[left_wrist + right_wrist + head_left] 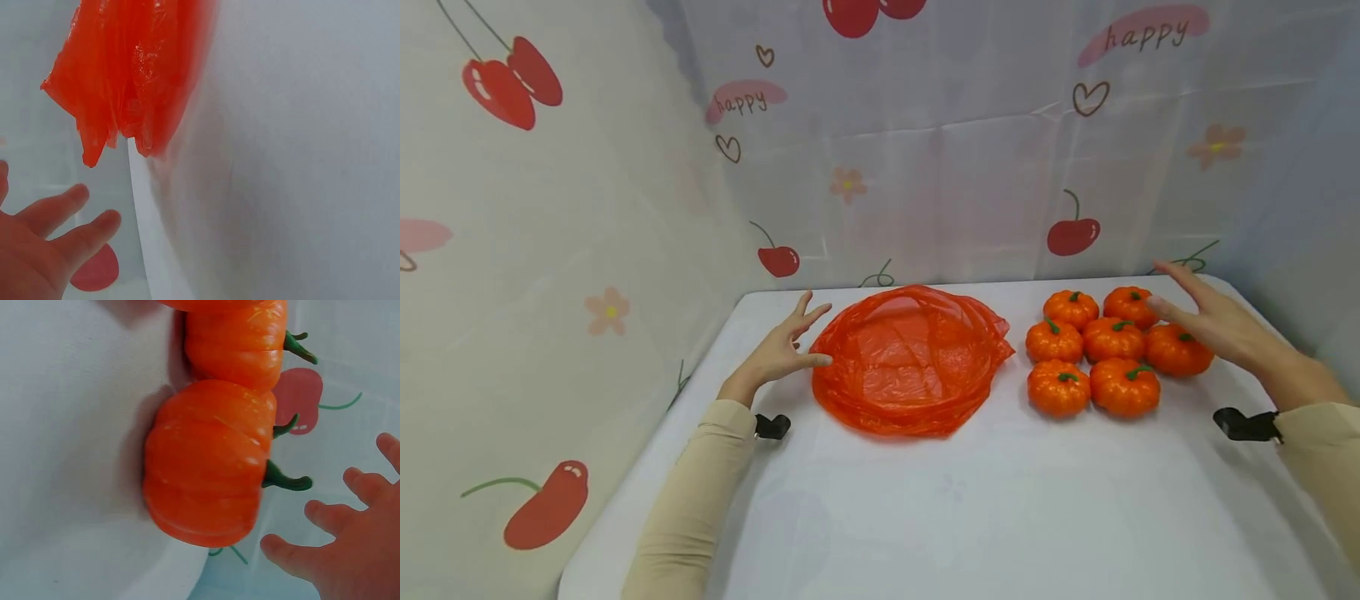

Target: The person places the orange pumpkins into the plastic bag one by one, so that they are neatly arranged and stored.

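Observation:
A red plastic bag [910,358] lies spread on the white table, its mouth opened wide toward the top. To its left is my left hand [780,346], fingers spread and holding nothing; the thumb reaches the bag's left edge in the head view, though contact cannot be told. In the left wrist view the bag [137,69] hangs in folds beyond the fingers. Several small orange pumpkins [1114,340] with green stems sit grouped on the right. My right hand [1217,321], fingers apart, is over the rightmost ones. A pumpkin [206,465] shows close by in the right wrist view.
The white table [940,508] has a rounded far right corner. Behind and beside it hang pale curtains [940,200] printed with cherries, hearts and flowers. A black wrist mount [772,427] sticks out below the left cuff, another [1246,425] below the right.

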Demonstrator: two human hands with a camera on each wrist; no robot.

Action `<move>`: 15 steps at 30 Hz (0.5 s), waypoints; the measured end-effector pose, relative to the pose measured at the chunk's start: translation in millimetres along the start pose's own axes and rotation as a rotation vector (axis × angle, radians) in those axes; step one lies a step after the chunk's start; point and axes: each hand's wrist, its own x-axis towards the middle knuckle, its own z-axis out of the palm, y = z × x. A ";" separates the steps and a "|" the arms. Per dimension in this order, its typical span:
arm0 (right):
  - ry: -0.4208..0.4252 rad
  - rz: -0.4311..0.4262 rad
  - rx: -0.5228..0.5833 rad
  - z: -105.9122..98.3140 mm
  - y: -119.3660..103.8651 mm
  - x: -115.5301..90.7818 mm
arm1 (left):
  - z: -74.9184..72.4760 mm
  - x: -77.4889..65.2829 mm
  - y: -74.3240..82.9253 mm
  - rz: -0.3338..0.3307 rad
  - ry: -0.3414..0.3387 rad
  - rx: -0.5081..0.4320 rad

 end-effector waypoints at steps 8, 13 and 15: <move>0.042 0.007 0.076 11.3 18.7 -4.1 | 10.3 1.4 -6.4 0.000 -0.006 -0.081; 0.062 0.028 0.110 15.5 28.6 -8.6 | 16.2 1.0 -7.7 -0.025 -0.020 -0.063; 0.065 0.034 0.118 17.0 32.6 -10.3 | 17.8 0.7 -8.4 -0.039 -0.029 -0.056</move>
